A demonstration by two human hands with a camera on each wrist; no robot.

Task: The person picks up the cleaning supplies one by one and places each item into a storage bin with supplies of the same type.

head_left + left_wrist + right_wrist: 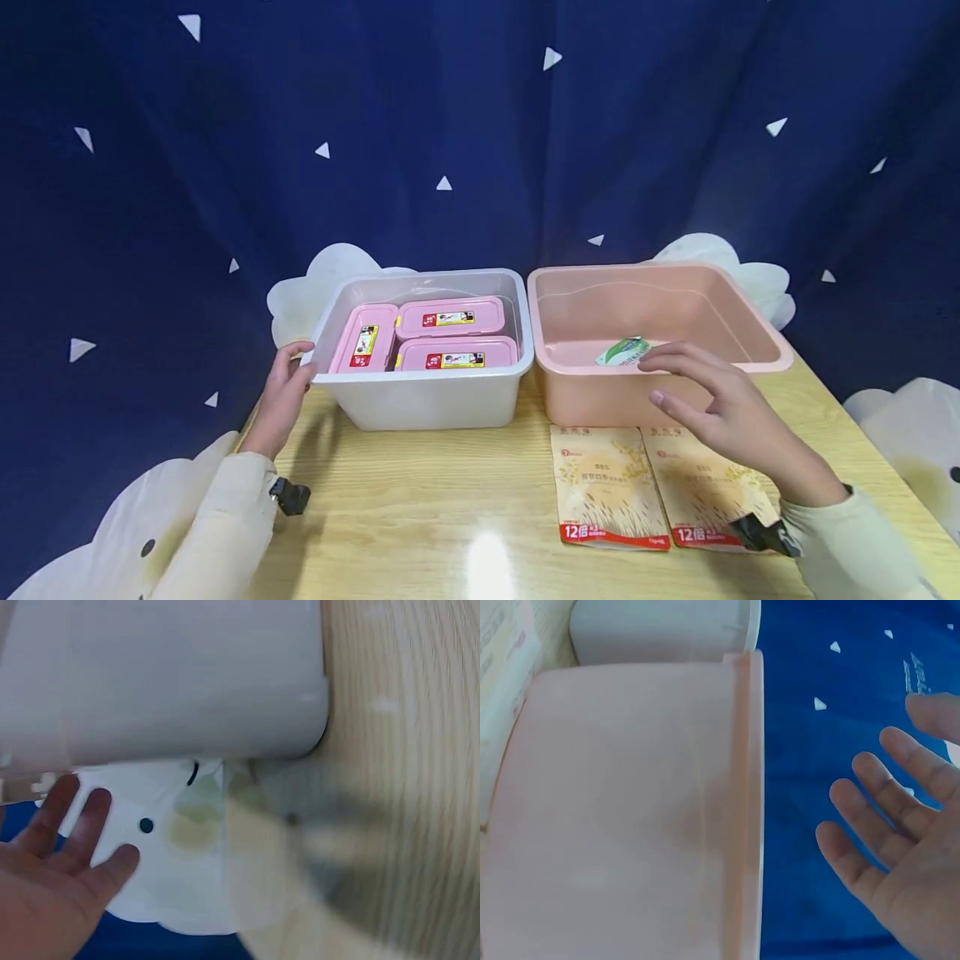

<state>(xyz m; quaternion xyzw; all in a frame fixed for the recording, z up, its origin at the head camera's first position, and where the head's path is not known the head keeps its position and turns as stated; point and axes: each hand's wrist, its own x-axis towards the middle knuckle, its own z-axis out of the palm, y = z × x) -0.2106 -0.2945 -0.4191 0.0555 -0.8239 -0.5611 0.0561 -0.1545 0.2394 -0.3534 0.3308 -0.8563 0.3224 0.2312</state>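
Note:
My left hand point(281, 398) is at the left rim of a white plastic bin point(427, 404), its fingertips right by the edge; in the left wrist view its fingers point(88, 825) are spread and loose. Inside that bin lie three pink lidded boxes point(416, 318) with red, yellow and white labels. Over the front edge of a pink plastic bin point(600, 400) hovers my right hand point(723, 408), with relaxed, parted fingers and nothing held. A green and white packet point(618, 353) lies in the pink bin, partly hidden by its front wall.
Two beige pouches with red bottom bands, the left pouch point(607, 492) and the right pouch point(705, 479), lie flat on the wooden table point(420, 508) before the pink bin. Behind the bins hangs a dark blue curtain point(480, 108) with white triangles and cloud shapes.

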